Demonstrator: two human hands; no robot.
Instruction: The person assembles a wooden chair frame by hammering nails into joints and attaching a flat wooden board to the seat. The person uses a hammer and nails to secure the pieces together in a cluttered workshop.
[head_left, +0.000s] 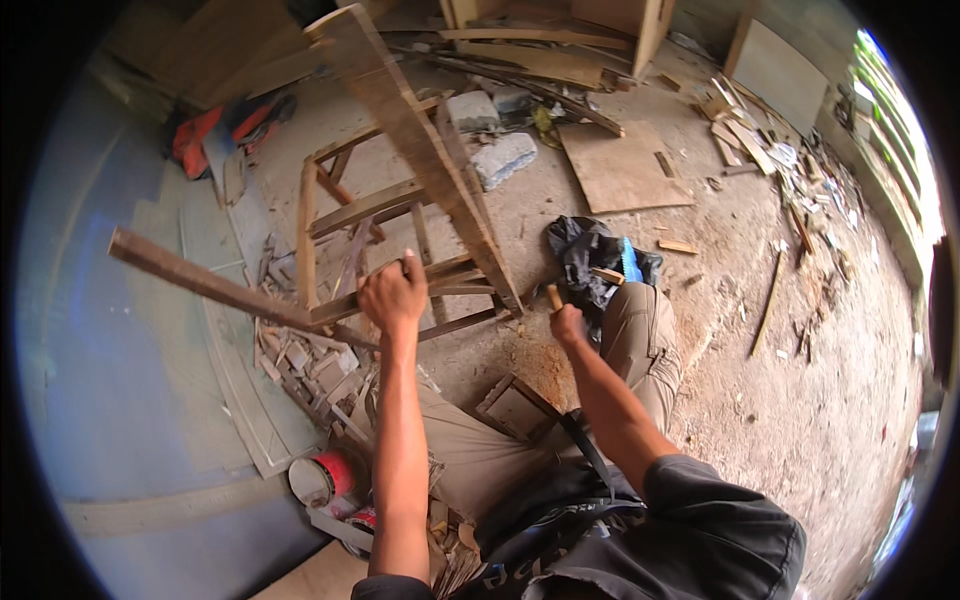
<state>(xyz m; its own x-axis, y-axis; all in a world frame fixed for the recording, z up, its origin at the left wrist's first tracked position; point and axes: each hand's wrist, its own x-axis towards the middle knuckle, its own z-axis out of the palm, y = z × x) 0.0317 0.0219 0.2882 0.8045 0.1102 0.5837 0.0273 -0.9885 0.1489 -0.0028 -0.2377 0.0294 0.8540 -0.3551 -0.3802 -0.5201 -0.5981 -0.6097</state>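
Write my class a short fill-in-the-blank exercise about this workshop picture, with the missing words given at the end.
1. The person's left hand is at a frame made of ____.
2. The short stick pokes out of the person's ____ hand.
3. The plastic bag beyond the right knee is ____.
4. The can beside the left forearm has a ____ side.

Missing words: wood; right; black; red.

On the rough concrete floor (800, 420) lie a flat plywood sheet (615, 178), a pale concrete chunk (503, 158), a crumpled black plastic bag (578, 245) and a heap of wood offcuts (308, 368), with a red can (339, 472) near the heap.
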